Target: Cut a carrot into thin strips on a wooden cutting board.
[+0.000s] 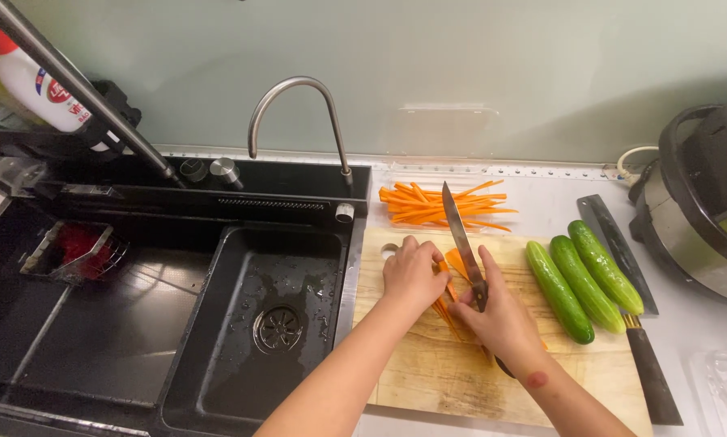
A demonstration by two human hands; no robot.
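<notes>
My right hand (501, 316) grips the handle of a kitchen knife (461, 239), its blade pointing away over the wooden cutting board (461, 372). My left hand (412, 271) presses down on orange carrot slices (452, 267) beside the blade, fingers curled. Thin carrot strips (444, 306) lie under and between both hands. A pile of cut carrot sticks (440, 204) sits in a clear tray behind the board.
Three green cucumbers (582, 275) lie on the board's right side. A second large knife (631, 316) rests along the right edge. A black sink (258, 324) with curved faucet (299, 105) is left; a cooker pot (703, 202) stands at the right.
</notes>
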